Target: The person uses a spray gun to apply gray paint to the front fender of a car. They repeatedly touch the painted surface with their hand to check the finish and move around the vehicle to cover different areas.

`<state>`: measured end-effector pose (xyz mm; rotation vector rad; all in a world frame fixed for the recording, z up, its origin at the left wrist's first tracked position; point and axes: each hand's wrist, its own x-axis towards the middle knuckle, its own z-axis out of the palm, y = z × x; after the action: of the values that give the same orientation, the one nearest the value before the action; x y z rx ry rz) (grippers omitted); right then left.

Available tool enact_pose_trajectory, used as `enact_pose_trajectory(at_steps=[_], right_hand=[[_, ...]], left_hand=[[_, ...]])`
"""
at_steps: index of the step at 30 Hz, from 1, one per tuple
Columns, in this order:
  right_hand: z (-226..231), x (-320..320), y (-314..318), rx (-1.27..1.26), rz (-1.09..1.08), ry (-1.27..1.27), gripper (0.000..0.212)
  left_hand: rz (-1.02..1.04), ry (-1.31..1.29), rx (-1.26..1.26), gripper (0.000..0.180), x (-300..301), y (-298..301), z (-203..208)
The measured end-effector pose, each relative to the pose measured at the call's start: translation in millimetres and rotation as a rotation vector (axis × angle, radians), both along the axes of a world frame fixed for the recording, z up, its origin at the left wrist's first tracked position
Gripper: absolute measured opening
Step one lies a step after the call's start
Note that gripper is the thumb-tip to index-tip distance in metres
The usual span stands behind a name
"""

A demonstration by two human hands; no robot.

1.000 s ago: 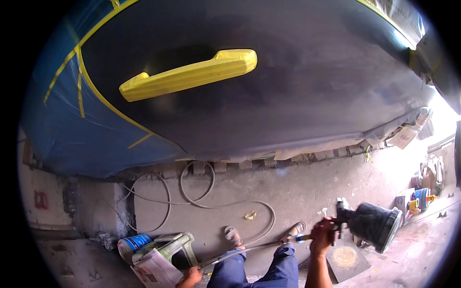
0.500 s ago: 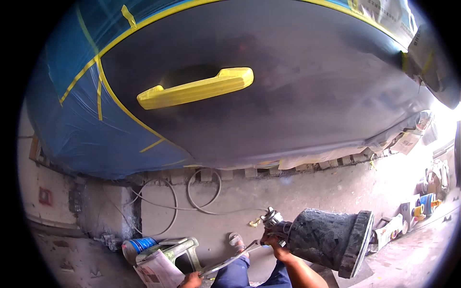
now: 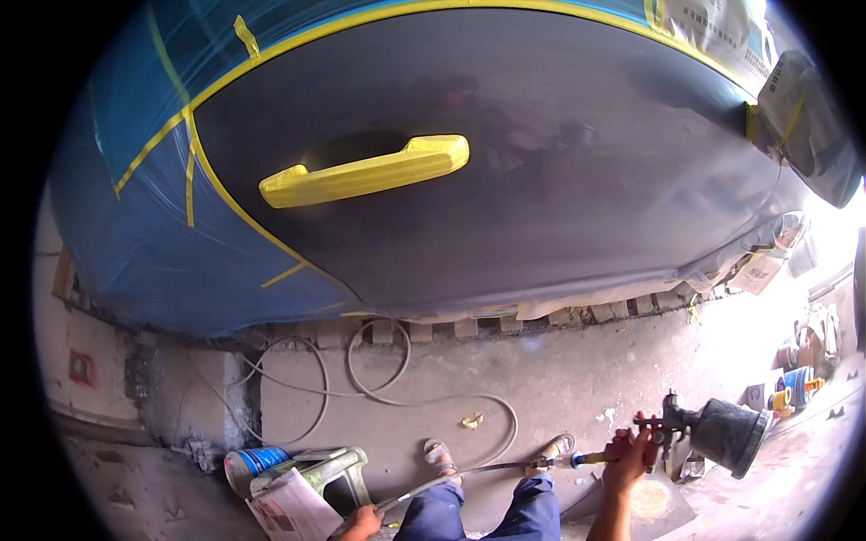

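Gripped around the handle of a spray gun (image 3: 695,431), the right hand (image 3: 631,451) had its fingers curled tight, holding the tool low and off to the person's right, well away from the dark car door (image 3: 541,180) above it. Half a second earlier the gun's black cup had filled the lower middle of the view, close to the head; now it sat farther out and lower, its cup pointing right, so the gun looked pulled back from the panel rather than aimed at it. Behind that grip a hose (image 3: 469,473) ran left across the legs to the left hand (image 3: 361,521), which was closed around it near the bottom edge. Just left of that hand sat a blue can (image 3: 253,462) and some folded paper (image 3: 293,509). Up and left of both grips the yellow-taped door handle (image 3: 365,171) had shifted slightly right and down, as had the blue masking sheet (image 3: 162,243). More hose lay looped on the concrete floor (image 3: 559,379).
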<state>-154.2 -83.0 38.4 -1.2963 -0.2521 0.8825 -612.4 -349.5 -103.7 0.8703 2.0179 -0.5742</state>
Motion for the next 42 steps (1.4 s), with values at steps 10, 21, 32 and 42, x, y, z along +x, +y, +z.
enact_pose_trajectory(at_steps=[10,21,32,42], right_hand=[[-25,-130,-4,0.145,1.144,-0.515,0.036],[-28,-121,-10,0.088,0.567,-0.023,0.04],[-8,-190,-6,-0.019,0.994,-0.331,0.037],[-41,-181,-15,0.048,0.568,0.012,0.029]], left_hand=[[-0.076,-0.027,0.055,0.049,-7,-50,-36],[0.081,-0.045,0.127,0.047,-27,-111,-76],[0.007,-0.045,0.09,0.046,-70,-116,-76],[0.092,-0.053,0.001,0.052,-74,-124,-41]])
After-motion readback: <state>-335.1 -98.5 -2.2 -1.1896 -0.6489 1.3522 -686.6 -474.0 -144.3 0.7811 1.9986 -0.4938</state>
